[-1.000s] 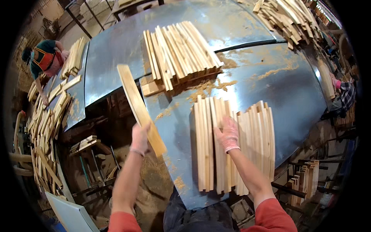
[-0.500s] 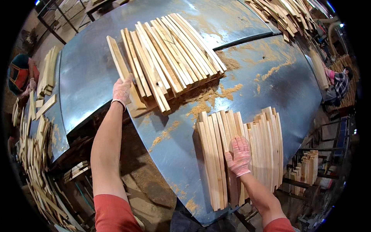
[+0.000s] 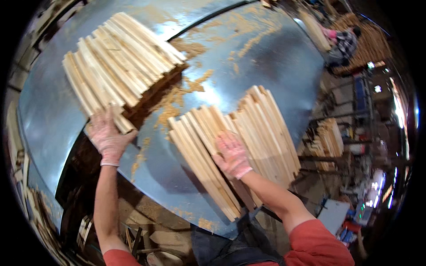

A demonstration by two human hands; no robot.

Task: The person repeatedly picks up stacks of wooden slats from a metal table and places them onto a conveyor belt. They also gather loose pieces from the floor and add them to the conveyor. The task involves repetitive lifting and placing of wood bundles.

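Wooden slats (image 3: 235,146) overhang the metal table (image 3: 266,66) edge under hands (image 3: 233,155).

It was a woodworking shop: a sheet-metal table (image 3: 266,57) dusted with sawdust (image 3: 177,95) carried stacks of cut wooden slats (image 3: 120,57), more slat piles (image 3: 330,139) stood around, and another worker (image 3: 341,42) sat nearby.

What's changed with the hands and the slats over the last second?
The left hand carried a single slat up from the table's near edge and laid it on the far stack of slats; it now rests against that stack's near end, no slat held apart. The right hand stayed pressed flat on the near row of slats, which did not shift on the metal table.
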